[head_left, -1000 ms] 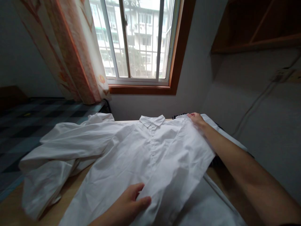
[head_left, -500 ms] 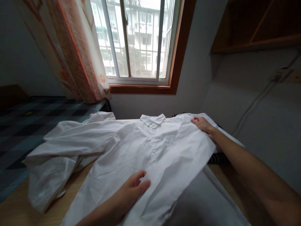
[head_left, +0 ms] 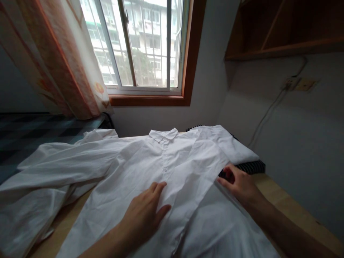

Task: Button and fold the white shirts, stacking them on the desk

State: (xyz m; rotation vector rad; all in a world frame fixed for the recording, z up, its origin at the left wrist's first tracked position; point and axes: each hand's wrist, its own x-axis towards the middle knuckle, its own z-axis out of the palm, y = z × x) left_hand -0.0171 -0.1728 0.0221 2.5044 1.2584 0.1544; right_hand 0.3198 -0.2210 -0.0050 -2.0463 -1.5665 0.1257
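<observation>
A white collared shirt (head_left: 129, 179) lies spread over the wooden table (head_left: 285, 204), its collar toward the window and its right part folded over the front. My left hand (head_left: 149, 206) rests on the shirt front below the buttons, thumb and fingers apart, holding nothing. At the shirt's right folded edge is my right hand (head_left: 236, 181), thumb and fingers curved with a gap between them and nothing gripped. Beneath the sleeve at the right, a dark striped cloth (head_left: 251, 167) shows.
The left sleeve drapes toward a bed with a dark checked cover (head_left: 34, 130). Behind are a curtain (head_left: 61, 61) and a barred window (head_left: 147, 46). A wooden shelf (head_left: 285, 50) hangs at the upper right, above a wall socket (head_left: 303, 84) with a cable.
My right hand has come off the shirt's shoulder and moved down to the folded edge. My left hand has spread flatter on the shirt. The view has turned to the right.
</observation>
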